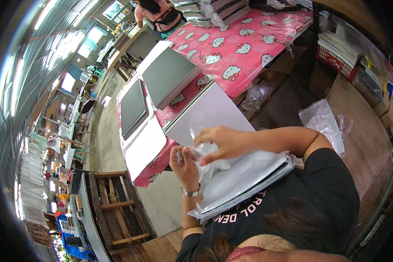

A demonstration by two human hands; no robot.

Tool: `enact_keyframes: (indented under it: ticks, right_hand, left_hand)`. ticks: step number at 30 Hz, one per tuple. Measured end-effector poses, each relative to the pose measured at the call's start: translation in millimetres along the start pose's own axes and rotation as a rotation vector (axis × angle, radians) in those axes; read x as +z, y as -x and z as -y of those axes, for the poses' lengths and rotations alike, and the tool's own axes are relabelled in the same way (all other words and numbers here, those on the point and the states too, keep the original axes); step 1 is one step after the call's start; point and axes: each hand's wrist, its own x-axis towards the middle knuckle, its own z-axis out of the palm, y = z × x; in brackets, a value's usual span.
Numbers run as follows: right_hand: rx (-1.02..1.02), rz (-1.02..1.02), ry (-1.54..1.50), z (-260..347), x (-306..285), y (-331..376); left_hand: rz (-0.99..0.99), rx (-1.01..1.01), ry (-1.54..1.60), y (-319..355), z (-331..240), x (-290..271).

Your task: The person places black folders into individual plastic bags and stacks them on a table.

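A flat stack of grey boards in a clear plastic bag [244, 177] rests against the person's chest, propped there so both hands stay free at its open end. The right hand [225, 142] reaches across, its grip pinching the bag's loose mouth. The left hand [184, 163], wearing a wristwatch [191, 191], pinches the opposite edge of the film, holding it taut. Beyond, a surface with a pink patterned cloth [244, 48] carries more grey board stacks [168, 74]. A wooden pallet [115, 209] lies on the floor.
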Motion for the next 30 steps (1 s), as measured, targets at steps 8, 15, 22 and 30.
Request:
enact_keyframes:
  ticks: [8, 15, 22, 30]
  right_hand:
    - [0.488, 0.101, -0.817, 5.4, -7.4, -9.1]
    - [0.182, 0.902, -0.583, 6.7, -19.2, 15.2]
    - [0.046, 0.132, -0.368, 1.8, -40.4, -2.6]
    - [0.482, 1.004, -0.359, -4.5, -19.3, 14.0]
  left_hand:
    - [0.11, -0.092, 0.042, 12.0, -15.6, 10.6]
    - [0.085, -0.376, 0.468, 14.9, -19.8, -48.0]
    - [0.18, -0.333, 0.074, 16.2, -20.3, -47.2]
    - [0.017, -0.201, 0.74, 16.8, -48.2, -85.1]
